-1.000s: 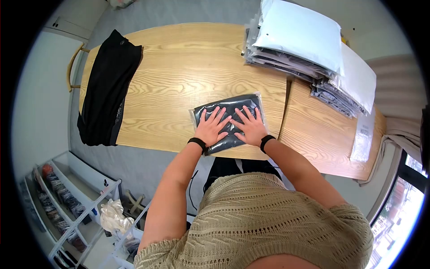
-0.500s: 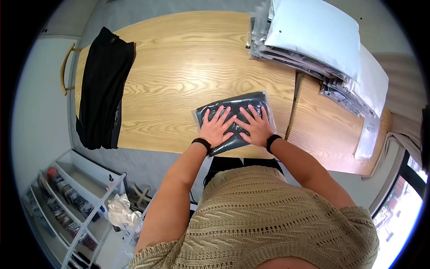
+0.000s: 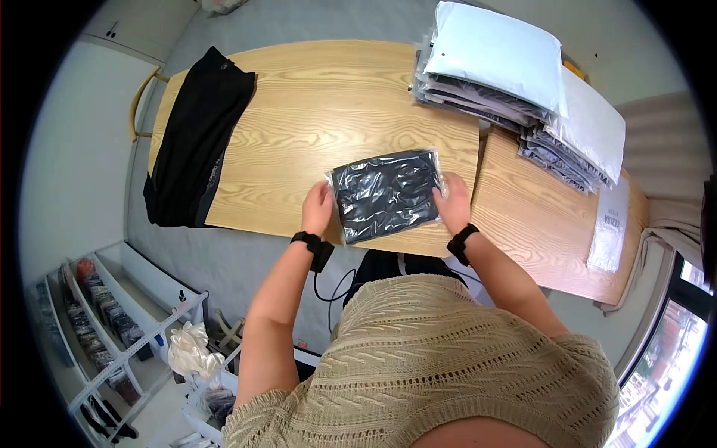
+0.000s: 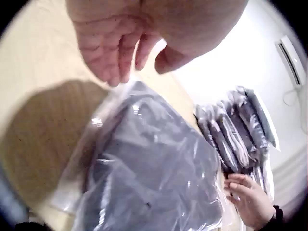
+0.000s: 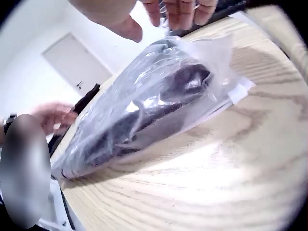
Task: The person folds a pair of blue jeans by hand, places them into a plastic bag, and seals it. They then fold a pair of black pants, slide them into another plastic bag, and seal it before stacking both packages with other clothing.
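A clear plastic bag with folded dark clothing inside (image 3: 386, 196) lies near the table's front edge, its surface wrinkled and shiny. Beside its left edge is my left hand (image 3: 317, 209); the left wrist view shows fingers loosely extended, thumb apart, fingertips right at the bag's corner. On the opposite side, my right hand (image 3: 454, 200) is at the bag's right edge. In the right wrist view its fingers (image 5: 185, 14) and thumb stand apart over the bag, with nothing pinched between them.
A folded black garment (image 3: 198, 138) hangs over the table's left end. Tall stacks of bagged items (image 3: 497, 60) stand at the back right, near a flat clear packet (image 3: 609, 228). White bins (image 3: 112, 321) with packed items are on the floor at left.
Both hands were spread flat, pressing on the bag. They have since lifted off and moved apart to its left and right edges. The bag's front edge is now squarer.
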`<state>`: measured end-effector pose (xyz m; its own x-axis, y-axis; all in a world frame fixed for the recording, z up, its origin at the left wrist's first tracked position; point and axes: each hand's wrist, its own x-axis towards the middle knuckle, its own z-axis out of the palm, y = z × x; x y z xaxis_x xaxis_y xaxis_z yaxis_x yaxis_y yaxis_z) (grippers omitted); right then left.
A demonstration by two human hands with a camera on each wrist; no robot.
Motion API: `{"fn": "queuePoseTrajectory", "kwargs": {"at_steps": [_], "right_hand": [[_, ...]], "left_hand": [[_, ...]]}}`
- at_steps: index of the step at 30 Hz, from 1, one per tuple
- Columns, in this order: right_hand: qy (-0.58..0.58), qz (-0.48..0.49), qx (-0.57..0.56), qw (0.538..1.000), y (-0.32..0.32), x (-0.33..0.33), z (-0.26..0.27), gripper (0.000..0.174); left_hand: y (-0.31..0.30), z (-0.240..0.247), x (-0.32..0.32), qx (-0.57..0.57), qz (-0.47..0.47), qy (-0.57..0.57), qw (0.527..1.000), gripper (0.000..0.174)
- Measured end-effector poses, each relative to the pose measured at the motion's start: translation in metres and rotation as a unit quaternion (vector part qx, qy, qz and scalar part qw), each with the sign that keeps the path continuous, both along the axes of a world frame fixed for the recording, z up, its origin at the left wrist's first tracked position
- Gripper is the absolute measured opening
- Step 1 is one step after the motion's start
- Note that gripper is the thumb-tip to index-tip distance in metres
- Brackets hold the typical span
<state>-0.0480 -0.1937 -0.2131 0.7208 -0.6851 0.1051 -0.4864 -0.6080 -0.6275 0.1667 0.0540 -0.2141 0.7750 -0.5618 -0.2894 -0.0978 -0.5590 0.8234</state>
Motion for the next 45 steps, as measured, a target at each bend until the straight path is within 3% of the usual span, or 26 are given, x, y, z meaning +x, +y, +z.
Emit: {"fn": "queuePoseTrajectory", "kwargs": {"at_steps": [1, 2, 3, 4, 5, 7, 8, 9, 11, 13, 14, 15, 18, 20, 23, 25, 27, 29, 30, 34, 37, 38, 41, 43, 45], "right_hand": [[0.019, -0.063, -0.002, 0.998, -0.001, -0.006, -0.002, 0.051], [0.015, -0.063, -0.004, 0.998, -0.002, -0.011, -0.008, 0.051], [0.056, -0.090, 0.102, 0.989, -0.006, -0.015, -0.015, 0.051], [0.094, -0.115, 0.206, 0.967, -0.009, -0.016, -0.017, 0.050], [0.088, -0.116, 0.203, 0.968, -0.012, -0.017, -0.018, 0.050], [0.151, -0.022, 0.316, 0.936, -0.021, -0.017, -0.018, 0.046], [0.203, -0.004, 0.286, 0.936, -0.024, -0.015, -0.026, 0.041], [0.168, 0.001, 0.338, 0.926, -0.023, -0.015, -0.021, 0.045], [0.137, 0.028, 0.319, 0.938, -0.024, -0.013, -0.047, 0.046], [0.041, 0.042, 0.341, 0.938, -0.009, -0.014, 0.020, 0.045], [0.046, 0.104, 0.414, 0.903, -0.016, -0.011, 0.018, 0.044], [0.036, 0.126, 0.391, 0.911, -0.017, -0.011, 0.018, 0.042], [-0.017, 0.107, 0.397, 0.912, -0.006, -0.009, 0.085, 0.043], [-0.059, 0.111, 0.276, 0.953, -0.006, -0.006, 0.118, 0.042], [-0.121, 0.095, 0.252, 0.956, -0.027, -0.007, 0.193, 0.041], [-0.258, 0.089, 0.256, 0.928, -0.049, -0.005, 0.230, 0.041], [-0.245, 0.033, 0.154, 0.957, -0.078, -0.013, 0.271, 0.040], [-0.268, -0.007, 0.131, 0.955, -0.112, -0.016, 0.292, 0.038], [-0.331, -0.019, 0.146, 0.932, -0.136, -0.011, 0.284, 0.039], [-0.398, -0.062, 0.161, 0.901, -0.209, -0.004, 0.272, 0.037], [-0.311, -0.122, 0.123, 0.935, -0.252, 0.000, 0.226, 0.036], [-0.284, -0.144, 0.049, 0.947, -0.264, 0.003, 0.197, 0.037], [-0.263, -0.207, 0.037, 0.941, -0.253, -0.001, 0.188, 0.038], [-0.256, -0.201, 0.037, 0.945, -0.247, -0.003, 0.195, 0.039], [-0.325, -0.176, 0.067, 0.927, -0.246, 0.000, 0.203, 0.037]], "left_hand": [[0.017, -0.013, -0.002, 0.071, 0.018, 0.018, 0.997, 0.033], [0.040, -0.067, -0.004, 0.071, 0.030, 0.025, 0.997, 0.031], [0.048, -0.075, -0.015, -0.025, 0.098, 0.160, 0.982, 0.033], [0.044, -0.052, -0.024, -0.020, 0.111, 0.208, 0.972, 0.032], [0.038, -0.029, -0.033, -0.015, 0.123, 0.255, 0.959, 0.031], [0.035, -0.026, -0.038, -0.016, 0.081, 0.329, 0.941, 0.029], [0.035, -0.027, -0.039, 0.043, 0.043, 0.302, 0.951, 0.025], [0.033, -0.026, -0.042, 0.017, 0.019, 0.294, 0.956, 0.026], [0.028, -0.017, -0.048, -0.037, 0.041, 0.251, 0.966, 0.028], [0.021, 0.006, -0.046, -0.039, 0.059, 0.249, 0.966, 0.027], [0.021, 0.008, -0.040, -0.060, 0.042, 0.217, 0.973, 0.026], [0.018, 0.028, -0.036, -0.038, 0.039, 0.206, 0.977, 0.024], [0.012, 0.078, -0.015, -0.070, -0.014, 0.150, 0.986, 0.022], [0.004, 0.120, -0.005, -0.066, -0.021, 0.087, 0.994, 0.025], [-0.028, 0.191, 0.001, -0.197, -0.021, 0.098, 0.975, 0.027], [-0.062, 0.232, 0.002, -0.251, -0.036, 0.074, 0.965, 0.024], [-0.104, 0.262, 0.002, -0.290, -0.062, 0.014, 0.955, 0.021], [-0.151, 0.272, 0.009, -0.332, -0.083, -0.007, 0.939, 0.024], [-0.175, 0.274, 0.014, -0.350, -0.084, -0.019, 0.933, 0.025], [-0.273, 0.256, 0.042, -0.385, -0.114, -0.011, 0.916, 0.032], [-0.327, 0.194, 0.066, -0.285, -0.067, -0.031, 0.956, 0.035], [-0.336, 0.168, 0.068, -0.230, -0.063, -0.053, 0.970, 0.037], [-0.338, 0.154, 0.058, -0.217, -0.057, -0.010, 0.974, 0.037], [-0.333, 0.157, 0.052, -0.221, -0.047, -0.008, 0.974, 0.037], [-0.333, 0.162, 0.051, -0.272, -0.051, -0.047, 0.960, 0.039]]}}
